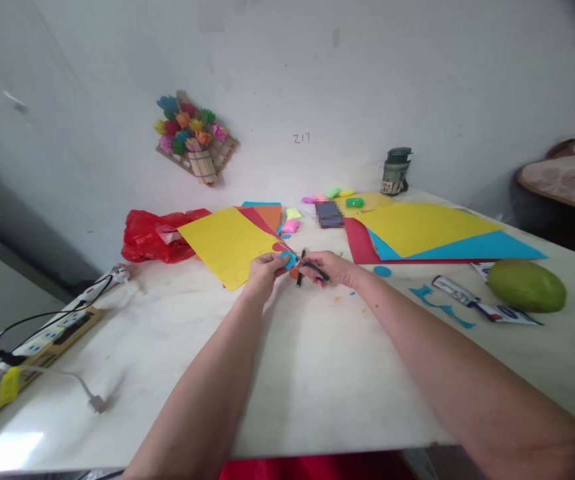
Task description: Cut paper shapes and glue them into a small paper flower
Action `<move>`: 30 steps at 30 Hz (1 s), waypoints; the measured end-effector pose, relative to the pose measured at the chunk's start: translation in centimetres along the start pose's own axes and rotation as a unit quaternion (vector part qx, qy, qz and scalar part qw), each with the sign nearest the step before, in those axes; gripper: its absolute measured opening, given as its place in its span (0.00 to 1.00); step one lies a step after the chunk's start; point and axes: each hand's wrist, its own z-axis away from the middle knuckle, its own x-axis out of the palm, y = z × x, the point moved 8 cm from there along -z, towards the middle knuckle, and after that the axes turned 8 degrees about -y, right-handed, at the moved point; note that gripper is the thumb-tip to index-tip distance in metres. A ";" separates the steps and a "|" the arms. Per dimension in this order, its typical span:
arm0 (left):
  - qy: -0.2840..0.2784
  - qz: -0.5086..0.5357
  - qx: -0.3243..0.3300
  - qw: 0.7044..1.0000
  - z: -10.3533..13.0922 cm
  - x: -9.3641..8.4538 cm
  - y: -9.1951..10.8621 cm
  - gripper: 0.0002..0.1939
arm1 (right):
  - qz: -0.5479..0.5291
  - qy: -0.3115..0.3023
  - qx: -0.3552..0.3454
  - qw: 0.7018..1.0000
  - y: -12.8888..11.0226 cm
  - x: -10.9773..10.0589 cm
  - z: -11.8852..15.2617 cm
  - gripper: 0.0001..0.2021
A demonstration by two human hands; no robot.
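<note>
Scissors [316,269] in the right hand [336,267], mid-table, fingers curled round the black handles, blades pointing away and to the left. Left hand [266,268] has a small blue paper piece [288,259] pinched between thumb and fingers, right at the blades; whether the blades are parted is hard to tell, too small. Black pen [299,280] and orange paper disc [294,273] just under the work.

Left side: yellow sheet [224,243] near left hand, overlapping other coloured sheets; red plastic bag [154,235] beside it. Right side: blue disc [382,271] near right wrist, curved blue offcut [442,307] farther right, then two tubes [454,291] and a green fruit [527,287]. Behind these, a second yellow sheet [432,227] lies over blue and red ones.

Back of table [317,387]: bright little packets [291,227], pixelated dark rectangle [329,214], green tumbler [396,171] near the wall. Power strip [62,339] along left edge.
</note>
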 end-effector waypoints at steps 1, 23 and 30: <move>0.000 0.001 0.001 1.000 0.0 0.0 0.0 0.09 | 0.000 0.000 0.001 1.000 0.0 0.0 0.0 0.08; 0.003 0.008 0.004 1.000 0.0 -0.2 -0.1 0.10 | -0.011 -0.004 -0.003 1.000 0.3 0.0 -0.1 0.11; -0.010 0.006 0.009 1.000 0.1 0.2 0.1 0.10 | 0.010 -0.009 0.016 1.000 -0.6 0.4 0.6 0.13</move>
